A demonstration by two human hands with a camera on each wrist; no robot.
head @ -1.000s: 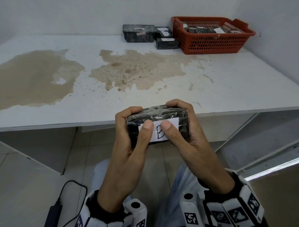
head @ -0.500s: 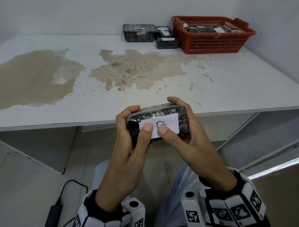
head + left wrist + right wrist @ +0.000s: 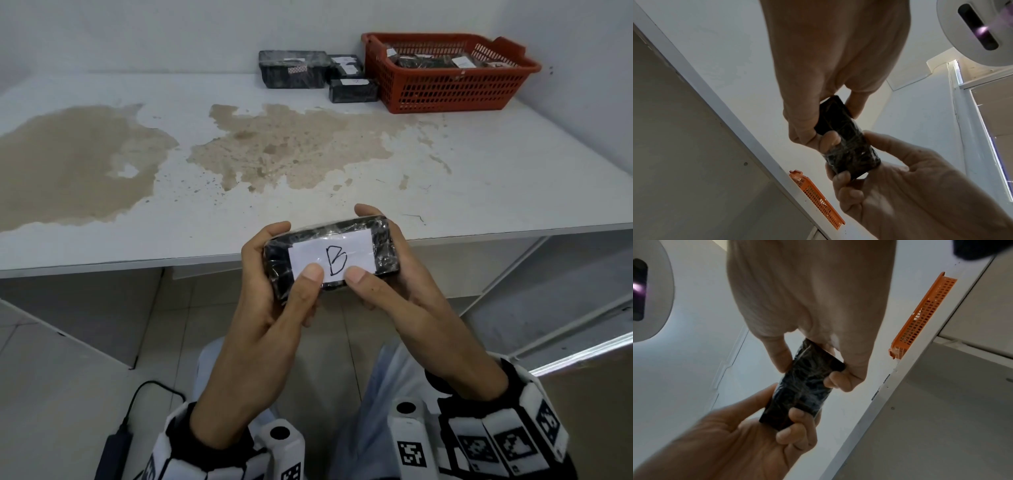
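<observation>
Wrapped black package (image 3: 385, 246) stays clamped between your left hand (image 3: 270, 305) and right hand (image 3: 404, 305), thumbs now off its label (image 3: 358, 248), so the B reads clearly for sorting.

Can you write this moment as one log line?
left hand: grips wrapped block | right hand: grips wrapped block | label: B, faces head camera | place: in front of table edge

Black, seemingly film-wrapped block (image 3: 803, 386) between hands (image 3: 813, 305) (image 3: 740, 443)
</observation>
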